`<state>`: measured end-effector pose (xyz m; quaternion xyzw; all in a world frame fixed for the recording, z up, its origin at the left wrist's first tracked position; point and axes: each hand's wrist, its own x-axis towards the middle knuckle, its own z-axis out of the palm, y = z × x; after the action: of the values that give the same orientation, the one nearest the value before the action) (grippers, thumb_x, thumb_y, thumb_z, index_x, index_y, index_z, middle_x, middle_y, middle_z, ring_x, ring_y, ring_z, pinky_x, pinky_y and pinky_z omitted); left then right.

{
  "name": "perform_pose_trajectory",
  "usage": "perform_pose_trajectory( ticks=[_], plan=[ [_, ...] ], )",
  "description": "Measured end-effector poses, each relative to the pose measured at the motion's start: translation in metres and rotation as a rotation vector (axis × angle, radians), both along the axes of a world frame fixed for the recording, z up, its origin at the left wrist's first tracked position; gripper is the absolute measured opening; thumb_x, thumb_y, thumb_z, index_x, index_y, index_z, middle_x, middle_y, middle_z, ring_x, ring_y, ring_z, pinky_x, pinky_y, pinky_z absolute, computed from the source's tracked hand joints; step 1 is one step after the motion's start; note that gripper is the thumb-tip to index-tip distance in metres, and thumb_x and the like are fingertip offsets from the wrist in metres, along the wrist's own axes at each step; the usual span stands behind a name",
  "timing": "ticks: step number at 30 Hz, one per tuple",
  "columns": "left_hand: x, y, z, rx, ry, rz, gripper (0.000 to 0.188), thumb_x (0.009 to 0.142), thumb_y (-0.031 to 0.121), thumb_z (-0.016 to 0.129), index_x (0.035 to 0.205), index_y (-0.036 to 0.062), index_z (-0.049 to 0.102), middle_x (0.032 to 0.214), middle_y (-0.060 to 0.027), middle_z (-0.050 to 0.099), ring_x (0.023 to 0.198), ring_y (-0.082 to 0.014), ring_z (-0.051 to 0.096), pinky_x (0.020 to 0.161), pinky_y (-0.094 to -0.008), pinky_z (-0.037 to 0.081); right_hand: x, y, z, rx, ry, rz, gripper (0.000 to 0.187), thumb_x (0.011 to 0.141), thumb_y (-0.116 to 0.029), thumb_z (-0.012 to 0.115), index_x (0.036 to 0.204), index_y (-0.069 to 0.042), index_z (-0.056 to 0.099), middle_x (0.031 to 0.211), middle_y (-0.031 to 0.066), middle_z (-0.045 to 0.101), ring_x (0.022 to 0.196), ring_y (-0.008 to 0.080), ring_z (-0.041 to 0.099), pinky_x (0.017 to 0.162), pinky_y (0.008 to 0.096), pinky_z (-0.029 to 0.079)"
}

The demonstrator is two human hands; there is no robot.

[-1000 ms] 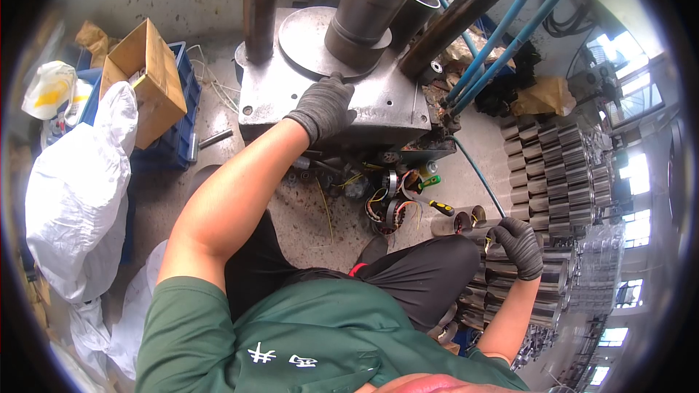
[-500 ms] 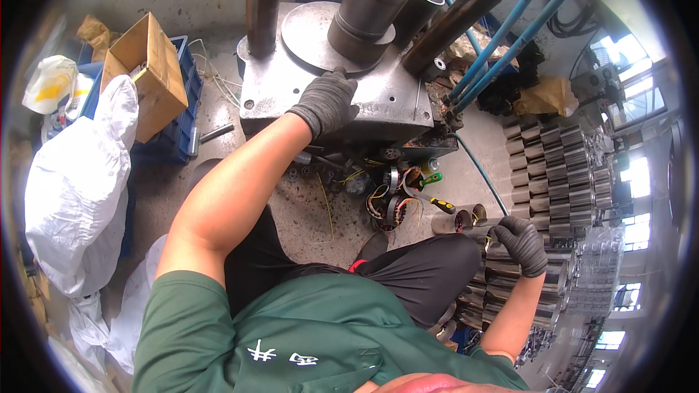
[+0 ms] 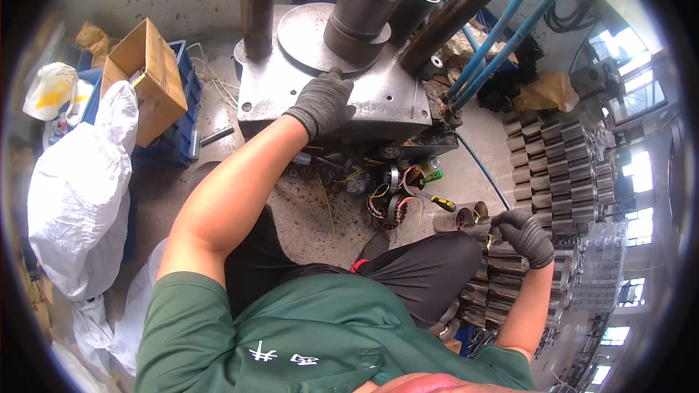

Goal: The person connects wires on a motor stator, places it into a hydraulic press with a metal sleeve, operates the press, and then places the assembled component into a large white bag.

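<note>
My left hand (image 3: 322, 102), in a dark grey knit glove, reaches the front edge of a round metal plate (image 3: 302, 35). Its fingertips touch that edge and the thumb stands apart; part of the fingers is hidden beneath the hand. The plate lies on a thick steel press bed (image 3: 262, 94). Down onto the plate comes a shiny ram with a dark steel cylinder (image 3: 357, 25) at its lower end. My gloved right hand (image 3: 526, 239) is closed on the near end of a thin teal lever rod (image 3: 482, 170), which slants from the bed's right side.
Below the bed lie a wire-wound stator (image 3: 393, 207) and a screwdriver with a yellow-black handle (image 3: 443, 204). Rows of stacked metal cylinders (image 3: 550, 167) stand on the right. At left are an opened cardboard box (image 3: 156, 80), a blue crate (image 3: 191, 94) and a white sack (image 3: 76, 204).
My right hand has shifted slightly to the right, still on the lever's end. My left hand stays at the plate's edge; the whole view has shifted slightly.
</note>
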<state>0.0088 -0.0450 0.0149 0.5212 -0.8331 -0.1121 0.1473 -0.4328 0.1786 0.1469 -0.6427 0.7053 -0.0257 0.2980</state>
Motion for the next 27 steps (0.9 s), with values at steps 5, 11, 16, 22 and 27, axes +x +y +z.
perform_pose_trajectory(
  ticks=[5, 11, 16, 22, 27],
  plan=[
    [0.001, 0.0, 0.001, 0.01, -0.016, 0.004, 0.046, 0.087, 0.03, 0.075, 0.118, -0.0035, 0.065, 0.142, -0.031, 0.052, 0.123, -0.0418, 0.06, 0.105, -0.0461, 0.051, 0.008, 0.0, 0.006, -0.14, -0.164, -0.166, 0.026, 0.094, -0.007, 0.061, 0.117, -0.002, 0.072, 0.087, 0.0059, 0.07, 0.08, 0.0117, 0.063, 0.076, 0.0297, 0.054],
    [0.0, 0.001, 0.0, -0.002, -0.019, 0.005, 0.046, 0.087, 0.03, 0.075, 0.117, -0.0036, 0.065, 0.142, -0.031, 0.052, 0.123, -0.0416, 0.061, 0.105, -0.0458, 0.051, 0.012, 0.0, 0.014, 0.008, -0.188, -0.24, 0.026, 0.096, -0.009, 0.06, 0.117, -0.004, 0.074, 0.085, 0.0047, 0.07, 0.076, 0.0117, 0.063, 0.073, 0.0284, 0.052],
    [0.0, 0.001, 0.001, 0.002, -0.016, 0.006, 0.046, 0.087, 0.03, 0.075, 0.117, -0.0034, 0.065, 0.142, -0.0307, 0.052, 0.123, -0.0417, 0.061, 0.105, -0.0456, 0.051, -0.013, 0.004, -0.006, 0.034, -0.082, -0.079, 0.028, 0.095, -0.01, 0.061, 0.121, -0.004, 0.072, 0.082, 0.0039, 0.069, 0.074, 0.0086, 0.061, 0.068, 0.0258, 0.05],
    [-0.001, 0.002, 0.001, -0.006, -0.005, 0.006, 0.044, 0.087, 0.029, 0.076, 0.116, -0.0025, 0.066, 0.142, -0.0305, 0.052, 0.121, -0.0418, 0.062, 0.105, -0.0457, 0.051, -0.005, 0.004, 0.0, 0.051, -0.135, -0.105, 0.026, 0.095, -0.008, 0.06, 0.117, -0.003, 0.073, 0.086, 0.0043, 0.07, 0.076, 0.0106, 0.063, 0.07, 0.0279, 0.053],
    [0.001, 0.003, 0.003, 0.029, -0.021, 0.003, 0.044, 0.088, 0.029, 0.075, 0.117, -0.0022, 0.066, 0.143, -0.0303, 0.051, 0.123, -0.0409, 0.061, 0.106, -0.045, 0.051, 0.008, -0.001, 0.011, -0.039, -0.217, -0.215, 0.028, 0.095, -0.01, 0.059, 0.119, -0.003, 0.072, 0.087, 0.0019, 0.07, 0.074, 0.0086, 0.064, 0.066, 0.0246, 0.051]
  ],
)
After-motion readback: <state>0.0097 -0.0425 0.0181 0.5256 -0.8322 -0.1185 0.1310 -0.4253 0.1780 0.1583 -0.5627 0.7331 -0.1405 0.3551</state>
